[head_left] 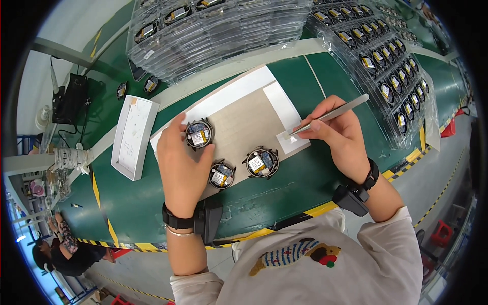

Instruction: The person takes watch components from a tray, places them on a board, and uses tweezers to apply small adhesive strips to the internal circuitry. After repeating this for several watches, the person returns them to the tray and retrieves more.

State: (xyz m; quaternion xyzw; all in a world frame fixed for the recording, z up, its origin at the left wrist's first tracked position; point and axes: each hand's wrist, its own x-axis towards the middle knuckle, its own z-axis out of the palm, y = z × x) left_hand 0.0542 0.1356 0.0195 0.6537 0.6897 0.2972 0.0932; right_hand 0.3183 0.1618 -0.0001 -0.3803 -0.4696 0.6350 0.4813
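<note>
So the two hands were well apart over a green workbench (284,201), each one busy. The left hand (182,165) had its thumb and fingers curled around the rim of an open watch (199,134), with the insides facing up: a white and yellow battery and a bit of blue circuit board. That watch was at the left side of a beige board (236,119) with white paper along its edges.

Two more open watches were near the board's lower edge: a smaller one (221,174) just beside the left thumb and another (262,162) further right.

The right hand (339,133) was pinched on a pair of metal tweezers (343,109), tips down at a small pale square (287,136) on the white paper strip (282,104) at the board's right. Couldn't tell if the tips had actually grabbed it.

Left of the board was a shallow white box (133,140), tilted at an angle. Past the board stood a tall stack of clear trays (218,38), and off to the right, more clear trays (378,68) full of watch parts.
</note>
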